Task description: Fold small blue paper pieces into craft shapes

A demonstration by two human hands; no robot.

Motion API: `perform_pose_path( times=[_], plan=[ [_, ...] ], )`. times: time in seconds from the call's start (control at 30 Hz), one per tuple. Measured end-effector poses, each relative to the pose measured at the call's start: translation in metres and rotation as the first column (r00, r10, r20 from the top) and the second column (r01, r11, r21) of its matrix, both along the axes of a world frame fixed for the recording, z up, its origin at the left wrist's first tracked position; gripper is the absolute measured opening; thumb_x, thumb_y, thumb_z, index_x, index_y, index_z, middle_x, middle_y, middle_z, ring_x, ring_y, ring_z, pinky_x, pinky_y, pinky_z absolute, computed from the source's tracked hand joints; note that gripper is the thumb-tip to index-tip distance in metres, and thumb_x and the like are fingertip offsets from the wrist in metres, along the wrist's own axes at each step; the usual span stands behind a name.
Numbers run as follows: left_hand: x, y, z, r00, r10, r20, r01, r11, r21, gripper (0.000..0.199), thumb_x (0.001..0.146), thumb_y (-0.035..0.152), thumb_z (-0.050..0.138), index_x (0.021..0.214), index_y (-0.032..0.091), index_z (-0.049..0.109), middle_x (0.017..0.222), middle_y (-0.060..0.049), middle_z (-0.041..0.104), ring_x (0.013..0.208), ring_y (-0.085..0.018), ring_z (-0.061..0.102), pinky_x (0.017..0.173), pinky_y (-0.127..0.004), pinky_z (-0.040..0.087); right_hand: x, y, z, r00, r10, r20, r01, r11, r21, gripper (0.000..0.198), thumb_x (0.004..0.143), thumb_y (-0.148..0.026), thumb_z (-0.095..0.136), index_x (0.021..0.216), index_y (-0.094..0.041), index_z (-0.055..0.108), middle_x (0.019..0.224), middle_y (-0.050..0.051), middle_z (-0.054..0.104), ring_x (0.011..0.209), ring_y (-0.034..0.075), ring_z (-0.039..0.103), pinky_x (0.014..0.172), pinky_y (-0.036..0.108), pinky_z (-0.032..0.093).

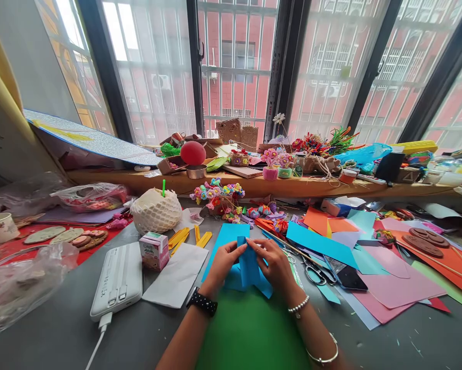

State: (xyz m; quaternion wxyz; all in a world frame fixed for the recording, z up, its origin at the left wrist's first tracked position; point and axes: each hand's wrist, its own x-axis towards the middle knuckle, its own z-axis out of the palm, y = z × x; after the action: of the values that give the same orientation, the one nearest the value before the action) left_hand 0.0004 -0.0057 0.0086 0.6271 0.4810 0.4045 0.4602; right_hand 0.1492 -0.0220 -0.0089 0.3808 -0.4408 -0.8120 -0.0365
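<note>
Between both hands stands a strip of blue paper (248,267), folded lengthwise. My left hand (227,261) pinches its upper left edge with thumb and fingers. From the other side, my right hand (271,259) grips the upper right edge, its fingertips close to the left thumb. More blue paper (225,239) lies flat on the table behind and under the hands. A green sheet (254,329) spreads below the wrists. Scissors (317,275) rest to the right of my right hand, beside a dark phone (351,277).
A white power bank (118,277) with a cable, a small pink carton (154,252), a white napkin (177,275) and a netted coconut (156,211) stand left. Coloured paper sheets (400,272) cover the right side. Crafts, including a red ball (192,153), crowd the wooden sill (157,181).
</note>
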Motion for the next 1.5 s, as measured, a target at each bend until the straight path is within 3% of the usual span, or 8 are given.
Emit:
perform_pose_path(
  times=[0.2, 0.33, 0.47, 0.6, 0.73, 1.07, 1.3, 1.5],
  plan=[
    [-0.001, -0.001, 0.000, 0.999, 0.016, -0.035, -0.017, 1.000, -0.021, 0.032, 0.052, 0.036, 0.069, 0.070, 0.011, 0.059, 0.057, 0.001, 0.056, 0.053, -0.009, 0.050, 0.051, -0.020, 0.038, 0.000, 0.001, -0.001, 0.996, 0.033, -0.080, -0.037, 0.998, -0.051, 0.049, 0.073, -0.006, 0.040, 0.116, -0.029, 0.045, 0.104, 0.004, 0.054, 0.081, 0.017, 0.050, 0.079, 0.036, 0.041],
    [-0.002, 0.002, -0.005, 0.994, 0.028, -0.107, -0.029, 1.000, -0.002, 0.037, 0.051, 0.038, 0.068, 0.074, 0.010, 0.060, 0.060, -0.001, 0.058, 0.054, -0.012, 0.052, 0.050, -0.021, 0.038, 0.001, 0.002, 0.000, 0.970, 0.066, -0.236, -0.091, 0.991, -0.098, 0.045, 0.071, -0.006, 0.040, 0.107, -0.030, 0.054, 0.103, 0.003, 0.055, 0.085, 0.017, 0.051, 0.079, 0.035, 0.042],
    [-0.002, 0.003, -0.007, 0.992, -0.022, -0.125, 0.021, 1.000, -0.007, 0.040, 0.051, 0.039, 0.067, 0.079, 0.011, 0.062, 0.066, -0.004, 0.062, 0.061, -0.015, 0.055, 0.055, -0.024, 0.040, 0.001, 0.000, 0.006, 0.872, 0.087, -0.481, -0.204, 0.959, -0.198, 0.029, 0.075, -0.017, 0.043, 0.097, -0.027, 0.061, 0.100, 0.004, 0.057, 0.091, 0.018, 0.052, 0.071, 0.030, 0.046],
    [-0.001, 0.002, -0.006, 0.984, -0.128, -0.127, 0.127, 0.992, -0.018, 0.042, 0.050, 0.038, 0.068, 0.081, 0.011, 0.064, 0.073, -0.006, 0.064, 0.067, -0.017, 0.056, 0.059, -0.025, 0.041, 0.000, 0.000, 0.007, 0.762, 0.000, -0.648, -0.253, 0.920, -0.298, 0.021, 0.075, -0.031, 0.049, 0.080, -0.020, 0.065, 0.094, 0.007, 0.059, 0.087, 0.019, 0.055, 0.063, 0.028, 0.048],
    [-0.001, 0.002, -0.007, 0.975, -0.157, -0.159, 0.160, 0.987, 0.007, 0.042, 0.051, 0.039, 0.067, 0.081, 0.010, 0.065, 0.072, -0.006, 0.064, 0.064, -0.016, 0.055, 0.055, -0.023, 0.039, 0.000, 0.001, 0.007, 0.741, -0.046, -0.670, -0.262, 0.899, -0.351, 0.020, 0.070, -0.035, 0.054, 0.069, -0.017, 0.064, 0.093, 0.008, 0.060, 0.086, 0.020, 0.055, 0.064, 0.029, 0.047],
    [-0.001, 0.002, -0.007, 0.973, -0.161, -0.166, 0.166, 0.986, 0.017, 0.037, 0.050, 0.038, 0.068, 0.074, 0.010, 0.066, 0.064, -0.003, 0.063, 0.057, -0.013, 0.052, 0.053, -0.021, 0.037, 0.001, 0.000, 0.008, 0.727, -0.072, -0.683, -0.285, 0.873, -0.396, 0.020, 0.069, -0.035, 0.056, 0.068, -0.017, 0.064, 0.097, 0.008, 0.060, 0.091, 0.020, 0.054, 0.070, 0.029, 0.044],
    [0.002, 0.002, -0.007, 0.963, -0.106, -0.247, 0.118, 0.993, 0.032, 0.037, 0.050, 0.043, 0.065, 0.064, 0.010, 0.064, 0.053, 0.000, 0.056, 0.049, -0.010, 0.045, 0.045, -0.020, 0.031, -0.001, 0.002, 0.003, 0.706, -0.085, -0.703, -0.280, 0.878, -0.387, 0.019, 0.068, -0.035, 0.056, 0.067, -0.017, 0.062, 0.096, 0.008, 0.060, 0.091, 0.020, 0.054, 0.069, 0.029, 0.044],
    [0.000, 0.004, -0.007, 0.958, -0.134, -0.252, 0.150, 0.988, 0.044, 0.036, 0.051, 0.043, 0.065, 0.064, 0.009, 0.062, 0.057, 0.000, 0.056, 0.053, -0.011, 0.045, 0.048, -0.020, 0.033, -0.002, 0.003, 0.002, 0.716, -0.081, -0.693, -0.277, 0.879, -0.388, 0.017, 0.068, -0.033, 0.056, 0.066, -0.017, 0.061, 0.093, 0.008, 0.060, 0.089, 0.020, 0.054, 0.067, 0.028, 0.044]
  ],
)
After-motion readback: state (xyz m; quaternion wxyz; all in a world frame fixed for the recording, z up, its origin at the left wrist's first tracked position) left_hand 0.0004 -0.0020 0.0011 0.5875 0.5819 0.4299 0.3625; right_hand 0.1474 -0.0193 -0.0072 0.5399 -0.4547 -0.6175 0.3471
